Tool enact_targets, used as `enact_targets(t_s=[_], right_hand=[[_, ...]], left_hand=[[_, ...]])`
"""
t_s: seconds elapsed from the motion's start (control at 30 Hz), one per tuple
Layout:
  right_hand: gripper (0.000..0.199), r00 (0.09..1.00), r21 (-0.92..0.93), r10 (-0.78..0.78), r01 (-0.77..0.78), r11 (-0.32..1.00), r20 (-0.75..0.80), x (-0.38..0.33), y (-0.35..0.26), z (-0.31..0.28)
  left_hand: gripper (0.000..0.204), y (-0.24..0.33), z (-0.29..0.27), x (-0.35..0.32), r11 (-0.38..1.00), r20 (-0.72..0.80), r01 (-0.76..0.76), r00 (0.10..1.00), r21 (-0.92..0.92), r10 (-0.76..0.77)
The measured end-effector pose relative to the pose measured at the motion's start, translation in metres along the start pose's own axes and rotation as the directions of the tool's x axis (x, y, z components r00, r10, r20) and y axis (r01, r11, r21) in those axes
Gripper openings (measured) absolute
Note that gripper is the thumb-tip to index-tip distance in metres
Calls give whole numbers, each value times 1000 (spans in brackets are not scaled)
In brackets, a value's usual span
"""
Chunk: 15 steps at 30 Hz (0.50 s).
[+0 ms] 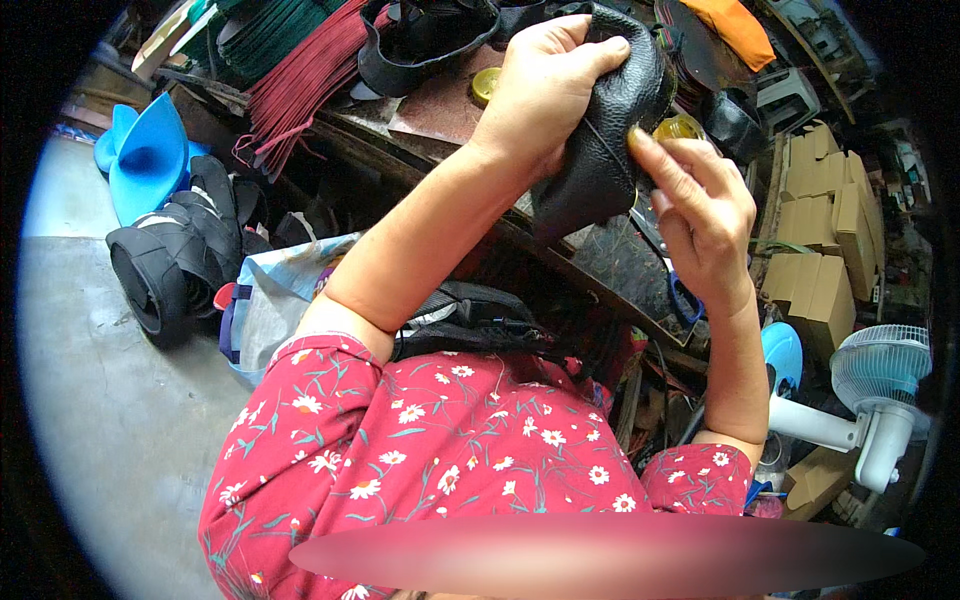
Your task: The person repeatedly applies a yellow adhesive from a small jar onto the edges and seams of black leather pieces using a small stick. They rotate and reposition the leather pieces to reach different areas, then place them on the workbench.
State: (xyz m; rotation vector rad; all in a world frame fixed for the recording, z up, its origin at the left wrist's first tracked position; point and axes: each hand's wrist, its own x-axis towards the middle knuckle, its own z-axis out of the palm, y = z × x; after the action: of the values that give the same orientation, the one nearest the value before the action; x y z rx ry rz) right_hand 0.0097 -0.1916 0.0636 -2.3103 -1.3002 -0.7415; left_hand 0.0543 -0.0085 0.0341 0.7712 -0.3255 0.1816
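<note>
My left hand (pixel 545 85) grips a black leather shoe upper (pixel 610 130) from above, fingers curled over its top edge. My right hand (pixel 700 210) pinches the piece's lower right side with thumb and forefinger; a thin thread runs across the leather near those fingertips. The piece is held up in the air over a cluttered workbench (pixel 440 110). Both forearms rise from red floral sleeves at the bottom of the view.
Dark red cords (pixel 300 85), black leather parts (pixel 420 45), an orange cloth (pixel 740 30) and small round tins (pixel 485 85) lie on the bench. Blue shoe forms (pixel 150 155) and black soles (pixel 170 260) sit at the left on the grey floor. Cardboard boxes (pixel 820 230) and a white fan (pixel 880 380) stand at the right.
</note>
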Motion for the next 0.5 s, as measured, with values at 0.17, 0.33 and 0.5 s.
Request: enact_targets(t_s=[0.17, 0.33, 0.5], right_hand=[[57, 996, -4, -92, 92, 996, 7, -2, 0, -1], [52, 998, 40, -7, 4, 999, 62, -7, 8, -8], [41, 982, 363, 188, -165, 917, -31, -10, 14, -10]], left_hand=[[11, -1, -6, 0, 999, -10, 38, 999, 15, -38], [11, -4, -2, 1, 1000, -1, 20, 1000, -17, -20], [19, 7, -10, 0, 991, 17, 134, 991, -21, -134]])
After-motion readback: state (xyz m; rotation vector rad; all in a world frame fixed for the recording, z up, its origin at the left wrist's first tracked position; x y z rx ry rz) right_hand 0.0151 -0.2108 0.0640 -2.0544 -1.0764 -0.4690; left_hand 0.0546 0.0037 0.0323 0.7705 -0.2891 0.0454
